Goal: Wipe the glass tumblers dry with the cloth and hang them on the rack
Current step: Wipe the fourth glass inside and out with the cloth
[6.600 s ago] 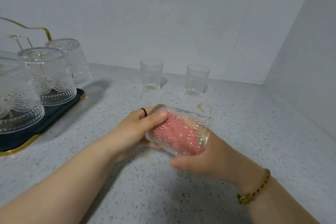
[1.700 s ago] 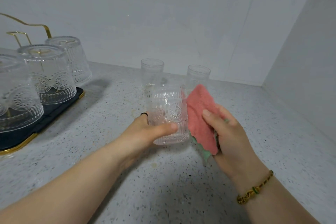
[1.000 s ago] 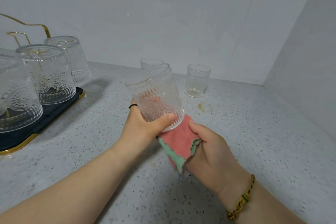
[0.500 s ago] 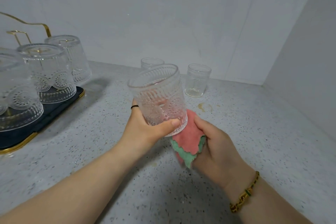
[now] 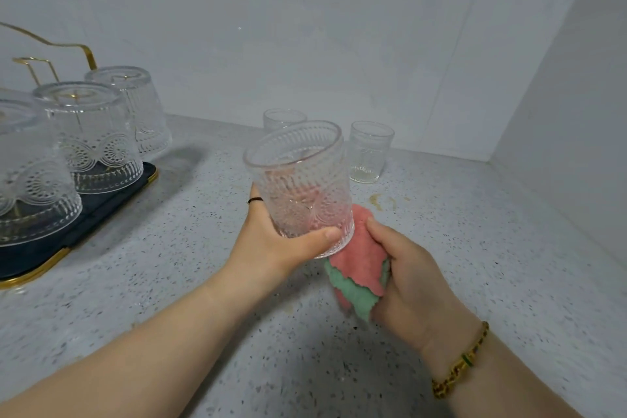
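Glass tumbler (image 5: 300, 187) upright above desk (image 5: 475, 248), left hand (image 5: 274, 241) gripping its base; right hand (image 5: 407, 275) clenches cloth (image 5: 356, 265) against the bottom edge. Rotate tumbler against cloth — cover base fully — then carry to rack (image 5: 112, 197), invert.

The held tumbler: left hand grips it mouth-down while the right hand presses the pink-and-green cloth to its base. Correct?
Not quite. The head view shows the tumbler mouth-up in the left hand; the right hand does press the cloth to its base.
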`<act>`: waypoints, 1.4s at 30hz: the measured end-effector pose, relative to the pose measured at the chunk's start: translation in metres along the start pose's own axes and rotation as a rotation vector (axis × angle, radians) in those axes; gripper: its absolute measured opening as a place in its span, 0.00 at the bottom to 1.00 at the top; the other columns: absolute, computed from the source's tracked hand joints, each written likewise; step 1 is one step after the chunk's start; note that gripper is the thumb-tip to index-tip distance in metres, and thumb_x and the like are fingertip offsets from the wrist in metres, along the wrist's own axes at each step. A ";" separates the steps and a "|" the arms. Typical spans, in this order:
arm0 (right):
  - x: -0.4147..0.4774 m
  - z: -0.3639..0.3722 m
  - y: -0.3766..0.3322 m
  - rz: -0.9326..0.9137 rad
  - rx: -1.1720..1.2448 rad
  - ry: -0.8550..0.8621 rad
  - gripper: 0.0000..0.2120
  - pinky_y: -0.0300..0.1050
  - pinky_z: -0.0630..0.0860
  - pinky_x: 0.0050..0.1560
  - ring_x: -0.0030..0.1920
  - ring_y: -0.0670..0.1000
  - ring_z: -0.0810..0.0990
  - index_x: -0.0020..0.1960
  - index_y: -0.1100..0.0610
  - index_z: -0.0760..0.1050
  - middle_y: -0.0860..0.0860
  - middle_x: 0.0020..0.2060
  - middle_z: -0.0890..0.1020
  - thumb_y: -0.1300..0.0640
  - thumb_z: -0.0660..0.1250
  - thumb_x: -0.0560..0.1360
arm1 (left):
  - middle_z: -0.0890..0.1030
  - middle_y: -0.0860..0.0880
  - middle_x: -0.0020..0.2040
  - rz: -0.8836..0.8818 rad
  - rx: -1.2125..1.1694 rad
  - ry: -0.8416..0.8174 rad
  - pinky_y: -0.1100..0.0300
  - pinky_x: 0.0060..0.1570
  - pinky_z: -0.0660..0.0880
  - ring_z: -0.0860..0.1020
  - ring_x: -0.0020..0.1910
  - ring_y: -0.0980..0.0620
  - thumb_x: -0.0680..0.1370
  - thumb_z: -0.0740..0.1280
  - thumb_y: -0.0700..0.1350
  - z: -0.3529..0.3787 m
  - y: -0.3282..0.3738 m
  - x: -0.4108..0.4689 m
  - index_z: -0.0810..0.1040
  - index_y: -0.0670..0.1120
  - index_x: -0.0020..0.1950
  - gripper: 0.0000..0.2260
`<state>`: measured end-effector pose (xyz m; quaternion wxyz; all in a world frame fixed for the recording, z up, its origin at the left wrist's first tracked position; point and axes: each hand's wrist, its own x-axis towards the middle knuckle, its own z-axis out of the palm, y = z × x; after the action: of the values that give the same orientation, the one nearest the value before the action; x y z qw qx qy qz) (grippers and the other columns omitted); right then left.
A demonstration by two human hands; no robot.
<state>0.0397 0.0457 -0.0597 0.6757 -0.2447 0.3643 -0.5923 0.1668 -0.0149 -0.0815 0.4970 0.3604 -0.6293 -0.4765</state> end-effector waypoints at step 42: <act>-0.021 -0.004 -0.020 -0.849 -1.156 -0.178 0.14 0.29 0.70 0.32 0.34 0.37 0.76 0.55 0.39 0.69 0.34 0.35 0.77 0.40 0.52 0.73 | 0.72 0.65 0.46 0.104 0.423 -0.119 0.80 0.40 0.68 0.73 0.42 0.68 0.60 0.78 0.43 -0.010 0.005 -0.001 0.60 0.64 0.49 0.32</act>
<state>0.0238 0.0634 -0.0425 0.1770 -0.7306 0.4365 -0.4942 0.1770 -0.0151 -0.0768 0.3961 0.3950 -0.7612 -0.3281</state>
